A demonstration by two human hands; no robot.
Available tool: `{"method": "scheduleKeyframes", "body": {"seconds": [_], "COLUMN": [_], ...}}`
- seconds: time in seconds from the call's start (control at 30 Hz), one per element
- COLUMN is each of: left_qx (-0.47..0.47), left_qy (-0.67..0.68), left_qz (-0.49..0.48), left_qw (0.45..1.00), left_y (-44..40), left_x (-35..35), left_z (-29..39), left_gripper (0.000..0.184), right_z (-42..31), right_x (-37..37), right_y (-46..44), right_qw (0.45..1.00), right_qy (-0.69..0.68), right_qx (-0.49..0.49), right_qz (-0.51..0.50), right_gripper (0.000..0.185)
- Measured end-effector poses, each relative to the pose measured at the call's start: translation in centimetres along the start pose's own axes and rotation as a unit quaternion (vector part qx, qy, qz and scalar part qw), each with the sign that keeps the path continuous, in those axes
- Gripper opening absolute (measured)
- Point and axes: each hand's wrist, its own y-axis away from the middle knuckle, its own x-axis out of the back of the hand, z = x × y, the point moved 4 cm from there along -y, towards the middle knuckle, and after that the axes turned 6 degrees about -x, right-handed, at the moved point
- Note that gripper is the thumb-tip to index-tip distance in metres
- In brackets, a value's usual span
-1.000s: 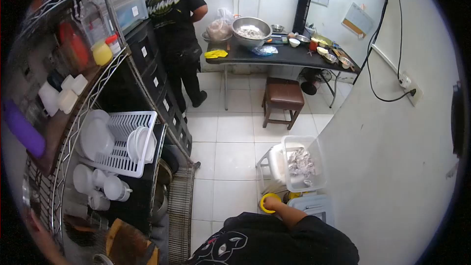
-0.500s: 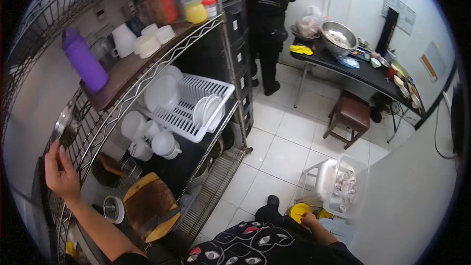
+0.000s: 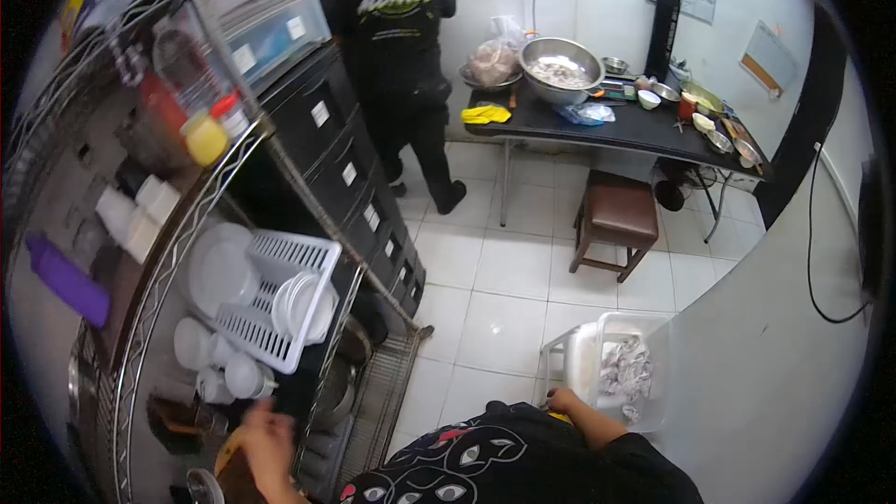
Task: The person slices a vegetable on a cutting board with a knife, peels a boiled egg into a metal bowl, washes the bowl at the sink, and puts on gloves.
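My left hand (image 3: 268, 448), smeared by motion, is over the lower shelf near a wooden board (image 3: 229, 453). Its fingers are too blurred to read, and I see nothing clearly held. White cups (image 3: 245, 376) and a white dish rack (image 3: 271, 345) with plates stand just beyond it. My right hand (image 3: 564, 401) is closed on the edge of a yellow round container (image 3: 559, 416), mostly hidden by my shirt. Beside that hand, a clear plastic bin (image 3: 661, 383) holds pale, crumpled-looking pieces (image 3: 626, 369).
A wire shelf rack (image 3: 322, 210) runs along my left, with a purple bottle (image 3: 70, 280) on it. Ahead, a person in black (image 3: 401, 65) stands by a black table (image 3: 560, 121) bearing a metal bowl (image 3: 562, 65). A brown stool (image 3: 616, 215) stands in front.
My left hand has come down from the upper left of the rack toward the wooden board. The view has swung right, and the yellow container is now mostly hidden by my shirt.
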Motion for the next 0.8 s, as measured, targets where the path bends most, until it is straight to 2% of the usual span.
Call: {"method": "scheduleKeyframes", "body": {"seconds": [0.03, 0.07, 0.17, 0.2, 0.23, 0.3, 0.37, 0.4, 0.47, 0.6, 0.67, 0.8], "left_qx": [-0.056, 0.020, 0.044, -0.045, -0.086, -0.095, -0.119, -0.128, -0.161, -0.152, -0.171, -0.219], "left_qy": [0.007, 0.005, 0.074, 0.022, 0.013, 0.015, 0.012, 0.027, 0.034, 0.067, 0.052, 0.044], "left_qz": [-0.162, -0.369, -0.250, -0.149, -0.060, -0.056, -0.107, -0.135, -0.176, -0.297, -0.312, -0.322], "left_qw": [0.985, 0.929, 0.964, 0.988, 0.994, 0.994, 0.987, 0.982, 0.971, 0.940, 0.933, 0.920], "left_y": [-0.3, -0.7, -4.9, -6.4, -7.8, -10.1, -11.8, -12.5, -13.9, -17.2, -19.4, -24.7], "left_x": [-2.9, -5.1, -4.9, -5.0, -5.1, -5.7, -7.5, -8.8, -11.4, -16.9, -19.3, -24.4], "left_z": [1.4, 1.5, 6.0, 6.4, 7.4, 9.6, 11.6, 12.7, 14.7, 18.2, 19.6, 21.8], "left_gripper": [0.049, 0.061, 0.060, 0.056, 0.052, 0.048, 0.048, 0.049, 0.051, 0.051, 0.052, 0.051], "right_z": [0.3, 0.8, 2.9, 3.9, 4.4, 5.6, 6.1, 6.6, 7.5, 9.5, 9.5, 8.8], "right_x": [1.2, 2.6, 5.2, 5.8, 6.6, 7.7, 8.3, 8.3, 8.6, 7.9, 8.8, 10.9], "right_y": [-0.4, -0.4, -2.2, -2.6, -2.7, -2.7, -2.0, -1.3, -1.2, -1.2, -1.0, -2.2], "right_qw": [1.000, 1.000, 0.999, 0.999, 0.998, 0.997, 0.992, 0.978, 0.980, 0.973, 0.976, 0.969], "right_qy": [0.021, -0.008, 0.011, 0.004, -0.003, -0.042, -0.106, -0.176, -0.166, -0.182, -0.150, -0.172], "right_qx": [0.018, -0.004, 0.017, 0.014, 0.011, -0.016, -0.059, -0.110, -0.100, -0.128, -0.122, -0.128], "right_qz": [0.009, -0.016, 0.040, 0.049, 0.058, 0.057, 0.034, 0.011, 0.044, 0.068, 0.103, 0.124], "right_gripper": [0.040, 0.040, 0.041, 0.040, 0.039, 0.037, 0.035, 0.035, 0.034, 0.033, 0.034, 0.034]}}
